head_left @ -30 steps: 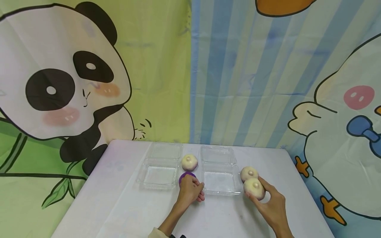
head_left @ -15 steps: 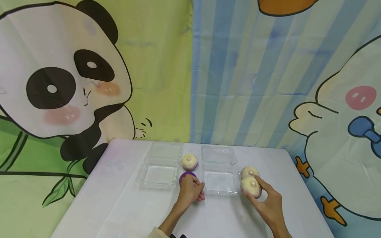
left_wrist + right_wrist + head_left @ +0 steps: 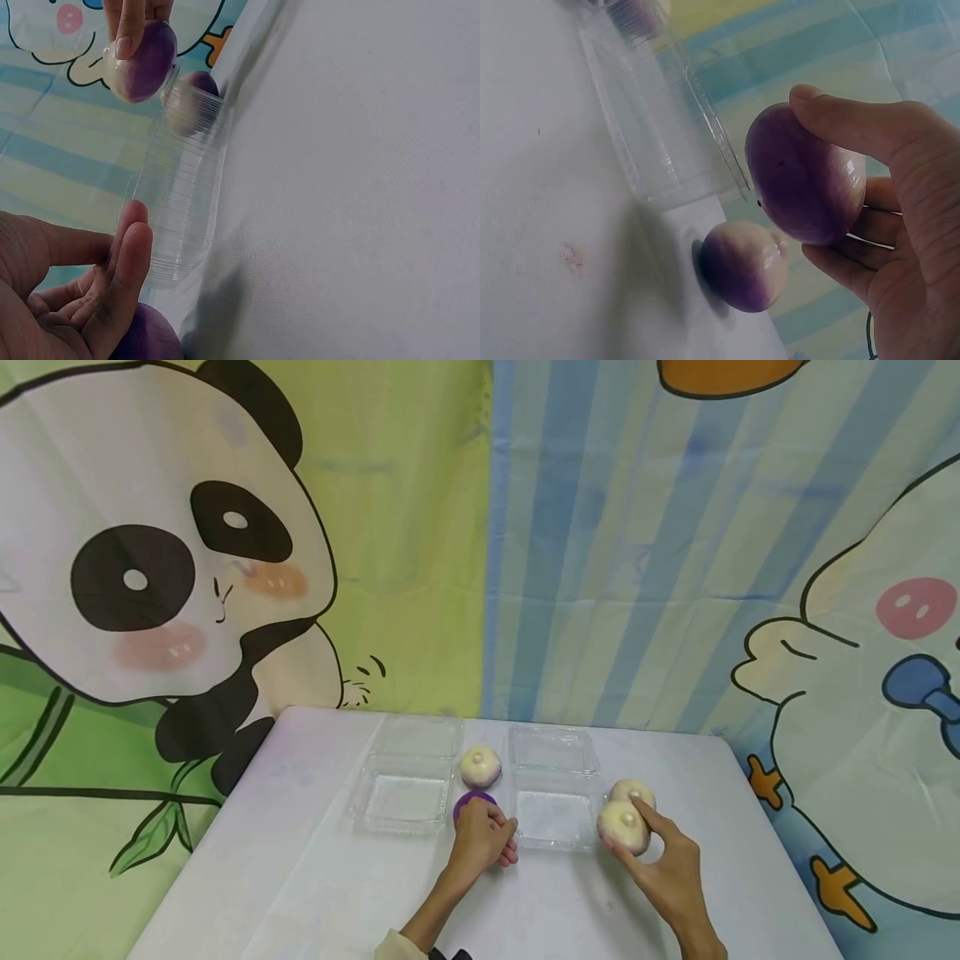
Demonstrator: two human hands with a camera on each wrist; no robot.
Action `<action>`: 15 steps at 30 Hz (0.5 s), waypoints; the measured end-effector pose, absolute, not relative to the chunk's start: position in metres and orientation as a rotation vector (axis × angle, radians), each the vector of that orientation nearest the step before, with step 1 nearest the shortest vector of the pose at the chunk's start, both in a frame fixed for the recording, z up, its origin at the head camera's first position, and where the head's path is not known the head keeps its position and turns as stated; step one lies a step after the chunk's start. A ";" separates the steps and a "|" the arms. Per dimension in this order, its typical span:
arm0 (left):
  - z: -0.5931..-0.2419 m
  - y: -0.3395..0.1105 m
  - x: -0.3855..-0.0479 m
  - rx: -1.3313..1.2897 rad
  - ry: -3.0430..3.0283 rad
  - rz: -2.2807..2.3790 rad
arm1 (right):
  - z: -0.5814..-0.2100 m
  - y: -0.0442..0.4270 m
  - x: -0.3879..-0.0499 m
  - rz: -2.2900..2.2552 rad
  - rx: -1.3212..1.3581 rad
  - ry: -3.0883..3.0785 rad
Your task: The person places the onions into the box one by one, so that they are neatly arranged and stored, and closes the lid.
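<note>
- Held turnip (image 3: 624, 827): just off the right box's right side, raised above the worktop (image 3: 300, 877), knob up, purple half down.
- Right grip (image 3: 663, 868): closed around the held turnip, thumb on one side, fingers opposite.
- Left grip (image 3: 480, 843): fingers loosely bent, nothing seen between them; it lies over a purple piece (image 3: 474, 796), contact cannot be told.
- Handling (judged): turnip skin is glossy and smooth, so probably slippery; body looks firm, undented under the thumb. Weight unknown; modest, at a guess.
- Best hold (judged): across the widest girth, thumb against fingers, as now. Knob looks too small to trust.
- Right turnip (image 3: 634, 789): on the worktop, beyond the held one. Round, likely to roll if nudged.
- Middle turnip (image 3: 481, 767): between the boxes, far side.
- Left box (image 3: 405, 802) and right box (image 3: 558, 814): clear, thin-walled, lids laid back to the far side. Presumably light and flexible, easily shoved or creased; steady by the rim.
</note>
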State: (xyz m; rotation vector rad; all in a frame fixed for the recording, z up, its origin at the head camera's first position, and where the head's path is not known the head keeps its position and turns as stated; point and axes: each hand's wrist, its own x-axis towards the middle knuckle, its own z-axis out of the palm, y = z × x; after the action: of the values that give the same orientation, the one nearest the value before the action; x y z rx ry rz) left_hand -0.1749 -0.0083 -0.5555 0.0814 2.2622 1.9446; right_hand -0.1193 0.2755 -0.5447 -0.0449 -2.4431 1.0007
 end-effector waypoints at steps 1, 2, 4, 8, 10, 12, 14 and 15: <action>-0.556 -0.008 -0.175 0.086 2.264 1.944 | -0.545 0.275 -0.120 1.005 -0.034 -2.434; -0.556 -0.008 -0.175 0.089 2.265 1.944 | -0.545 0.274 -0.121 1.007 -0.019 -2.425; -0.555 -0.008 -0.176 0.094 2.267 1.946 | -0.545 0.273 -0.123 1.013 0.013 -2.406; -0.555 -0.008 -0.176 0.094 2.267 1.948 | -0.546 0.270 -0.130 1.034 0.060 -2.403; -0.556 -0.008 -0.176 0.093 2.265 1.944 | -0.548 0.269 -0.133 1.046 0.062 -2.415; -0.556 -0.009 -0.175 0.092 2.261 1.939 | -0.549 0.267 -0.134 1.062 0.058 -2.427; -0.556 -0.009 -0.175 0.093 2.261 1.938 | -0.549 0.266 -0.136 1.075 0.057 -2.427; -0.556 -0.008 -0.176 0.095 2.262 1.939 | -0.549 0.265 -0.137 1.080 0.059 -2.428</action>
State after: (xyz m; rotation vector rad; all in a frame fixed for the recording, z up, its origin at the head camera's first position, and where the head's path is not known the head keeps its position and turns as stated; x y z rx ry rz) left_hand -0.1756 -0.0085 -0.5559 0.0949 2.2623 1.9389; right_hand -0.1371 0.2645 -0.5494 0.0590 -2.4278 1.0804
